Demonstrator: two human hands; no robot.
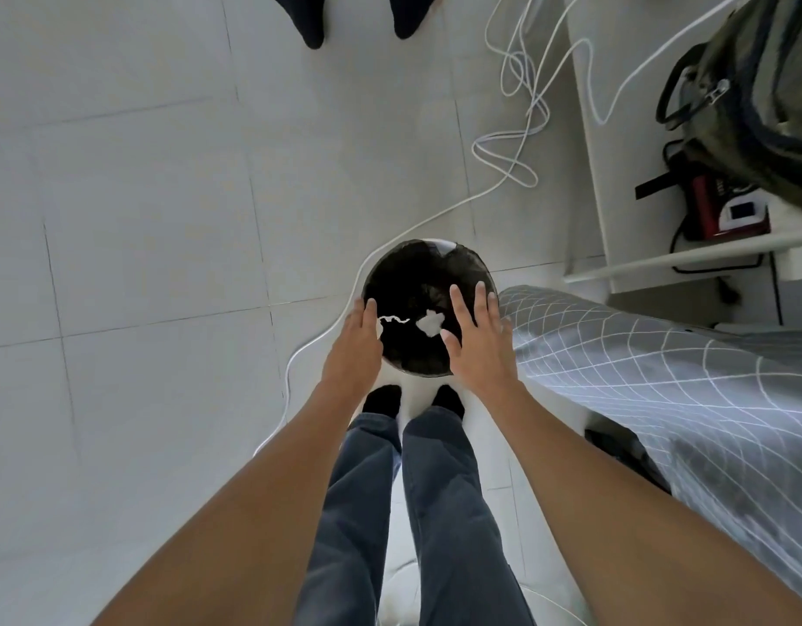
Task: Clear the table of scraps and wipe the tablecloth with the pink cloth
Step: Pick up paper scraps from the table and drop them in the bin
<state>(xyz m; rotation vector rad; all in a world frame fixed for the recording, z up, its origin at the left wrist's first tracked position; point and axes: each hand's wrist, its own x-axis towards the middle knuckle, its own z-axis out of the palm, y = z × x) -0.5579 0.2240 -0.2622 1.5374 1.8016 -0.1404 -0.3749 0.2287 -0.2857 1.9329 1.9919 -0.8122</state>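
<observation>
I look straight down at a round bin [430,259] lined with a black bag, standing on the floor in front of my feet. White scraps [428,323] lie inside it or are falling into it. My left hand [356,341] hovers over the bin's left rim, fingers apart, holding nothing. My right hand [478,336] is spread over the right side, palm down and empty. The grey tablecloth [661,386] with a white grid hangs at the right. No pink cloth is in view.
White cables [516,142] loop over the tiled floor behind and beside the bin. A white shelf [688,259] at the right holds a dark bag [760,92] and a red device [724,210]. Another person's dark feet [358,18] stand at the top.
</observation>
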